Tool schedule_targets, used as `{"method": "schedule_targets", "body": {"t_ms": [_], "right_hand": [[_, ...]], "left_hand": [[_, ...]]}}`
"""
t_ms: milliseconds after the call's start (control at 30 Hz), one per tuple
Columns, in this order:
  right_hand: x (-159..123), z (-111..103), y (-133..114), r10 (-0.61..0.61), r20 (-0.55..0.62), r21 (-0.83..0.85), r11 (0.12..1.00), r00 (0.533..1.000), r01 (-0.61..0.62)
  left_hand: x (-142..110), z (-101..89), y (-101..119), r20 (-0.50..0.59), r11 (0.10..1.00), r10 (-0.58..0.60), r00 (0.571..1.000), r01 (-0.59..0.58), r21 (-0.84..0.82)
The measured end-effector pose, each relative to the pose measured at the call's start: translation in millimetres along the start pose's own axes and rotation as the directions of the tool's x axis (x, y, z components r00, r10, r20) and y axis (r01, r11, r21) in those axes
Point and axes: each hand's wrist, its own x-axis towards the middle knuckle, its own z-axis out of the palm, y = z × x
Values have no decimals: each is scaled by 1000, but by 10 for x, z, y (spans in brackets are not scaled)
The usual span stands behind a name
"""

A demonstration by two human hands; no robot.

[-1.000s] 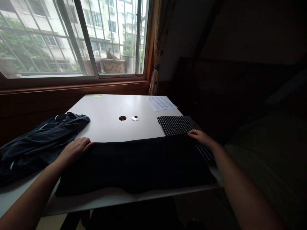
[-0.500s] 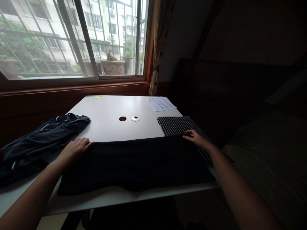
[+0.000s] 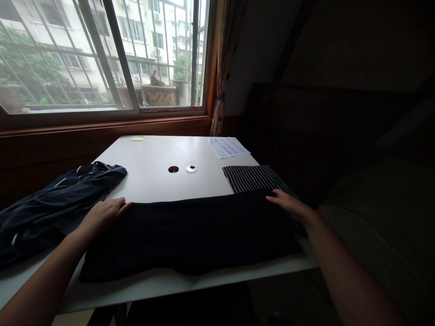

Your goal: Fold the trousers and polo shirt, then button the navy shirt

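A black garment (image 3: 190, 237), folded into a long flat strip, lies across the front of the white table (image 3: 152, 176). My left hand (image 3: 105, 213) is at its far left corner, fingers closed over the edge and thumb along the top. At the far right corner, my right hand (image 3: 288, 203) pinches the edge between thumb and fingers. A black-and-white striped cloth (image 3: 253, 178) is partly hidden beneath the right end of the garment. To the left of my left hand lies a rumpled dark blue garment (image 3: 64, 199).
Printed sheets (image 3: 229, 147) lie at the table's back right, and a yellow sticky note (image 3: 137, 138) at the back left. Near the middle are a round hole (image 3: 173, 169) and a silver-rimmed grommet (image 3: 191, 169). Behind stand a barred window (image 3: 159, 54) and a tied curtain (image 3: 222, 68).
My right hand has shifted a little to the right along the garment's far edge. The garment's right end has turned slightly away from me. My left hand stays almost in place.
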Motion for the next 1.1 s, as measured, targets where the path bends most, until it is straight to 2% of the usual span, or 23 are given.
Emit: {"method": "schedule_targets", "body": {"t_ms": [100,200,333,433,533,600,700,800,867,933,1000,1100], "right_hand": [[49,-56,-152,50,-38,84,995,998,-47],[182,-183,-387,13,-108,95,995,994,-3],[502,-324,-678,-17,-151,103,994,988,33],[783,-341,-797,-14,-147,68,997,989,25],[998,-272,-803,17,-138,75,997,990,-7],[1056,-192,-745,36,-76,155,988,996,-24],[1005,-76,-592,45,42,243,969,998,-54],[870,-28,-425,49,95,255,964,994,-72],[787,-35,-343,17,132,271,961,991,-53],[727,-52,-297,-28,172,279,960,985,-21],[687,-61,-281,-63,200,292,957,978,2],[652,-64,-288,-108,196,336,941,975,37]], "left_hand": [[15,-67,28,-60,1000,4,998,-2,19],[76,-86,55,-125,998,4,992,3,58],[223,-61,113,-171,991,-31,985,52,121],[350,-66,188,-169,983,-87,982,112,144],[458,-90,262,-162,978,-125,979,148,144],[510,-104,288,-161,979,-142,977,162,124],[548,-118,290,-169,981,-163,972,178,74],[545,-145,288,-226,983,-174,958,181,9],[518,-185,325,-284,991,-133,950,122,-55],[460,-243,417,-318,992,-27,948,-14,-128],[360,-308,567,-311,962,118,943,-187,-201],[138,-387,842,-267,877,319,910,-390,-280]]}}
